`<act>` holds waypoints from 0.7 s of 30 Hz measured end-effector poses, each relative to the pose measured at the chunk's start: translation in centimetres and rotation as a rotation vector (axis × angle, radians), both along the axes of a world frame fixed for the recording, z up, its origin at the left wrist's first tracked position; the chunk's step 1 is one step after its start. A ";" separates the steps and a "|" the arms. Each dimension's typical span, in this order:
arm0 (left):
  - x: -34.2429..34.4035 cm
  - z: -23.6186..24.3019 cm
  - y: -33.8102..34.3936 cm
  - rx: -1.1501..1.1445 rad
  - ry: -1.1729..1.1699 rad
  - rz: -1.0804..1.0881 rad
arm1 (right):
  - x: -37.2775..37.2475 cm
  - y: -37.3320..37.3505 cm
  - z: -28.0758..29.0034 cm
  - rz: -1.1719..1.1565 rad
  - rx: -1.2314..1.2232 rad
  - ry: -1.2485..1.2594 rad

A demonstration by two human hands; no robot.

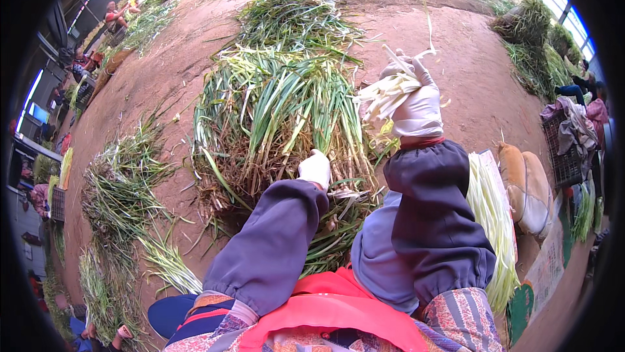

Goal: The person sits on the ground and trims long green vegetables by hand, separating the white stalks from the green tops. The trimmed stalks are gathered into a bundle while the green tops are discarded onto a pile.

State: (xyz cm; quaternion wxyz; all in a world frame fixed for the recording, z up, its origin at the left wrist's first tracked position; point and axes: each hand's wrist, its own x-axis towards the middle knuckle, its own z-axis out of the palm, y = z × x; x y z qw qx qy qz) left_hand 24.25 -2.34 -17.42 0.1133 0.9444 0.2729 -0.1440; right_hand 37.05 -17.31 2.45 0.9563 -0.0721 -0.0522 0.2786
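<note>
Head view, looking down over bent knees, near to far. At six o'clock, a red apron [325, 316] over patterned trousers, both forearms in puffy blue-grey oversleeves [273, 248] cinched at the cuffs, likely to keep soil off. Left hand [315, 168], white-gloved, at centre, reached down into the root end of the big heap of green onions [280, 118]; fingers buried among stalks, grip impossible to tell. Right hand [416, 101], also white-gloved, raised at two o'clock, closed round a small bunch of pale peeled stalks [384, 95], held clear of the dirt, thin strips of skin trailing. At four o'clock, a neat stack of cleaned white stalks [489, 215], kept apart on a mat. Heap itself: long flat green leaves, white shafts, tangled brown roots and dry straw. At eight o'clock, scattered trimmings [120, 189]. Bare reddish earth floor [469, 59] beyond, further heaps at one o'clock.
</note>
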 end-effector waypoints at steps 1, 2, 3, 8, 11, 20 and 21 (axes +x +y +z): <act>-0.5 0.0 0.5 -0.028 -0.031 -0.002 | 0.3 -0.3 -0.2 -0.008 0.017 0.016; -0.7 0.5 1.3 -0.100 -0.108 0.085 | 0.4 -0.7 -0.4 0.005 0.062 0.013; -0.6 2.1 3.6 -0.136 -0.182 -0.275 | 0.6 -1.1 -0.4 -0.062 -0.006 -0.001; -5.6 14.6 12.0 -1.678 -0.813 0.315 | 0.0 -2.6 0.1 -0.106 0.054 -0.043; -11.6 19.2 13.9 -1.642 -1.130 0.298 | -0.7 -2.3 0.9 -0.145 0.036 -0.090; -18.4 9.0 15.9 -0.512 -0.546 0.395 | -4.8 1.8 1.4 0.070 0.035 -0.142; -18.5 8.1 15.9 -0.553 -0.648 0.454 | -5.1 2.2 1.2 0.122 0.063 -0.134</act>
